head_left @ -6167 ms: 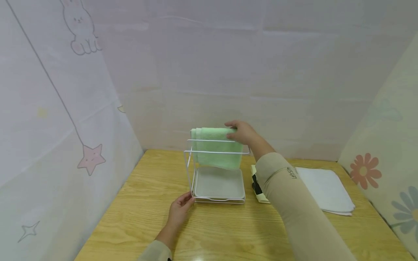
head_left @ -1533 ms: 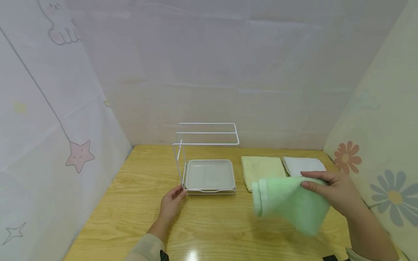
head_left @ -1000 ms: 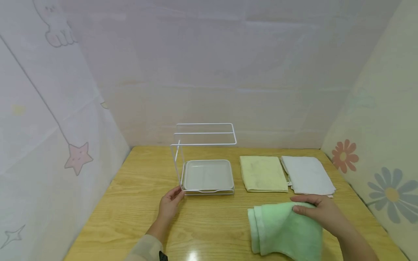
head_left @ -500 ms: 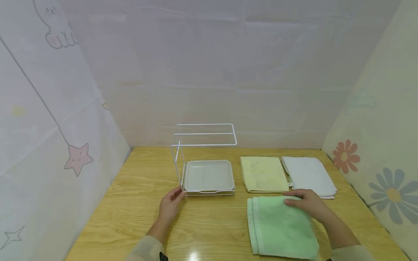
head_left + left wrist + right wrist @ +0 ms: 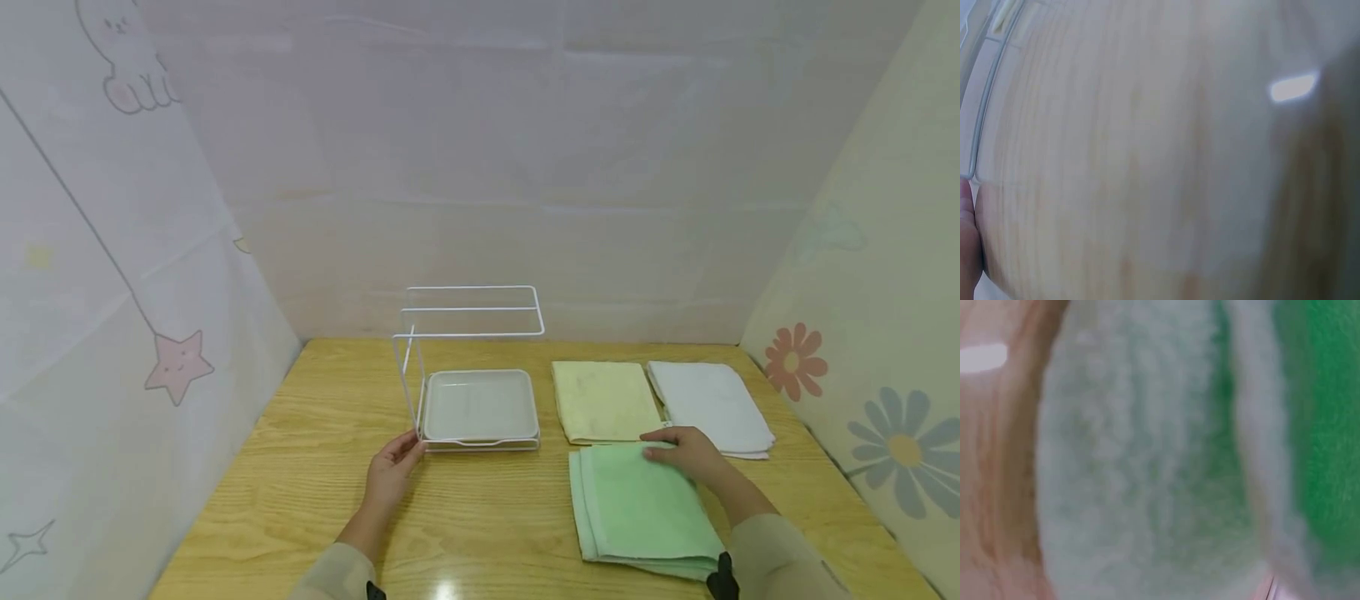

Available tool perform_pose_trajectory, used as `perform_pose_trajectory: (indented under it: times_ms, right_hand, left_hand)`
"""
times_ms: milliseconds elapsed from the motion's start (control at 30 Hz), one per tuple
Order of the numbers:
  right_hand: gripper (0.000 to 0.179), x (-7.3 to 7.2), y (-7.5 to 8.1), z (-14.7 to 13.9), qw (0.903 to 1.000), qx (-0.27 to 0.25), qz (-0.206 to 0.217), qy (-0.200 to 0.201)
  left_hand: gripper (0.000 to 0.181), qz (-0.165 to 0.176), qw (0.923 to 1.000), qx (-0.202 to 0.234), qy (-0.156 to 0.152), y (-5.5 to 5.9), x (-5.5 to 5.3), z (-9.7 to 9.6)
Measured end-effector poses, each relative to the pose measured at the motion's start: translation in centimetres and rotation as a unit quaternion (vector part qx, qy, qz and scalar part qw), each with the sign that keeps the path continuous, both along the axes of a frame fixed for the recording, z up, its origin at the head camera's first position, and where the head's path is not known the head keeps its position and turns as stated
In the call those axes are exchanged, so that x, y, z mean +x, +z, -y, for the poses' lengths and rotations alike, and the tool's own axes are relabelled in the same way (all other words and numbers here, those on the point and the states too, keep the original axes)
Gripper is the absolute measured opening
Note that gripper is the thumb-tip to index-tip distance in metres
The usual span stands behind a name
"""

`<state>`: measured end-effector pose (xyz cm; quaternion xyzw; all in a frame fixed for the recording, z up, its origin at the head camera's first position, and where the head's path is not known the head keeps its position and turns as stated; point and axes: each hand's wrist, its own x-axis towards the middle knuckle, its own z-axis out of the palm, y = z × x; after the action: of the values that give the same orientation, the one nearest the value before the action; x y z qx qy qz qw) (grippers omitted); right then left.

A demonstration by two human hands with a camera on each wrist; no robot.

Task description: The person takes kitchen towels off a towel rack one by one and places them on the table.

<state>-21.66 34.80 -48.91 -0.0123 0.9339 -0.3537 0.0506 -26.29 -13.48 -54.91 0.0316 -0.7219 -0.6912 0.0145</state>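
My left hand (image 5: 392, 473) pinches the front left corner of a white wire rack (image 5: 468, 335) between thumb and fingers. In the rack's base sits a pale grey tray (image 5: 480, 404). To the right, my right hand (image 5: 686, 454) grips the far edge of a folded green towel (image 5: 645, 500), thumb on top. The towel lies flat on the table, its layers slightly offset at the left and near edges. Its fuzzy green layers (image 5: 1141, 450) fill most of the right wrist view. In the left wrist view only part of the left hand (image 5: 969, 250) shows, at the rack's wire (image 5: 988, 100).
Just beyond the green towel lies a folded pale yellow towel (image 5: 606, 402). A folded white towel (image 5: 712, 408) is right of it, near the table's right edge. Wood-grain table (image 5: 300, 500) extends left of and in front of the rack. Printed cloth walls (image 5: 450, 167) enclose the back and sides.
The green towel was lifted off the rack's top bars, carried right and laid in front of the yellow towel, with my right hand holding it throughout. My left hand has stayed on the rack.
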Motion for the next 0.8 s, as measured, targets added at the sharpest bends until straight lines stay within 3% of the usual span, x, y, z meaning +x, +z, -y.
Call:
perform_pose_trajectory:
  times_ms: [200, 467, 667, 800]
  right_hand:
    - [0.043, -0.7, -0.4, -0.3, 0.9998, 0.018, -0.007, -0.001]
    - [0.046, -0.5, -0.2, -0.4, 0.9998, -0.007, -0.016, 0.006]
    - [0.054, 1.2, 1.0, 0.5, 0.9999, 0.007, -0.012, 0.005]
    - [0.059, 3.2, 1.5, 2.2, 0.9988, 0.014, -0.043, 0.020]
  left_hand:
    - [0.042, 0.001, 1.0000, 0.000, 0.001, -0.1, 0.1, -0.2]
    - [0.042, -0.010, 0.9999, 0.002, 0.005, -0.2, 0.2, -0.2]
    - [0.041, -0.016, 0.9999, 0.000, 0.000, -0.2, 0.2, -0.1]
    - [0.041, -0.023, 0.9997, 0.001, 0.007, -0.1, 0.1, 0.0]
